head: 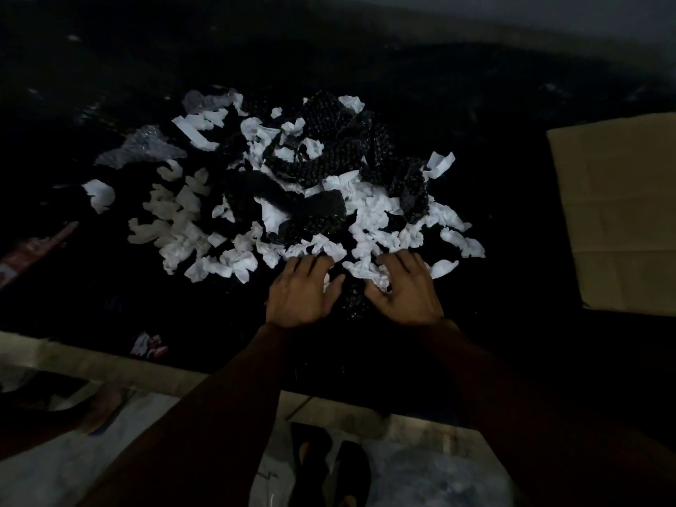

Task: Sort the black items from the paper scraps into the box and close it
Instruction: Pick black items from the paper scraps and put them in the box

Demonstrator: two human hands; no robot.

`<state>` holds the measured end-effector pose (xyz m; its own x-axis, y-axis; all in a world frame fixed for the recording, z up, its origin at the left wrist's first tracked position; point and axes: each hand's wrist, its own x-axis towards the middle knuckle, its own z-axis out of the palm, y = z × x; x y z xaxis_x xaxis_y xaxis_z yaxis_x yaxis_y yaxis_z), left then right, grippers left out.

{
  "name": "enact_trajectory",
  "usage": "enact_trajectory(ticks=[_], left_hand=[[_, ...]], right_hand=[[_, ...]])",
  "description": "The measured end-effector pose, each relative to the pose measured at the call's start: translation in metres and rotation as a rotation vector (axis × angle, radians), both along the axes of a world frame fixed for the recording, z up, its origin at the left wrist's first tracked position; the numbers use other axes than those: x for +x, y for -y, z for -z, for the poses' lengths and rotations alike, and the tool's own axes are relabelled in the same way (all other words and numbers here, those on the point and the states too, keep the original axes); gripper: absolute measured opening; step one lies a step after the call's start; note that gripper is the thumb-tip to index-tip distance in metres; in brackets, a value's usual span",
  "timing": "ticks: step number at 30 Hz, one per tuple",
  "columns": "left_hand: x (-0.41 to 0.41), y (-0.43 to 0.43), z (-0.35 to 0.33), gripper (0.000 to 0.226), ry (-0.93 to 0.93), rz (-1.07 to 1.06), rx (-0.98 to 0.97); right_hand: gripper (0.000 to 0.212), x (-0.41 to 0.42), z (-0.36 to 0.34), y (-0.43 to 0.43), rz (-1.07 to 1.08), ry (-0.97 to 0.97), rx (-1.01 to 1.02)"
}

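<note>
On the dark table, white paper scraps (175, 217) lie mixed with bumpy black pieces (329, 155) in one big heap, so they need picking apart. At its near edge the left hand (300, 292) and right hand (404, 290) rest open, fingers spread, holding nothing, with one black bit (353, 301) between them. Far right, well apart, waits the brown box (618, 214), probably for the black pieces
</note>
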<state>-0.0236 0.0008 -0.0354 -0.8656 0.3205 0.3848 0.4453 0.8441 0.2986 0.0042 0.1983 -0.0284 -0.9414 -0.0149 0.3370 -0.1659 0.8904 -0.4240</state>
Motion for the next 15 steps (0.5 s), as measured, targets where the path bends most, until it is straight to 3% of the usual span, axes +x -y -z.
enact_trajectory(ticks=[10, 15], left_hand=[[-0.017, -0.011, -0.070, 0.047, -0.084, -0.036, -0.032], [-0.025, -0.020, -0.120, 0.040, -0.240, -0.041, -0.019]], right_hand=[[0.057, -0.009, -0.069, -0.005, 0.085, -0.029, -0.020], [0.049, -0.013, -0.117, -0.014, 0.080, -0.117, -0.003]])
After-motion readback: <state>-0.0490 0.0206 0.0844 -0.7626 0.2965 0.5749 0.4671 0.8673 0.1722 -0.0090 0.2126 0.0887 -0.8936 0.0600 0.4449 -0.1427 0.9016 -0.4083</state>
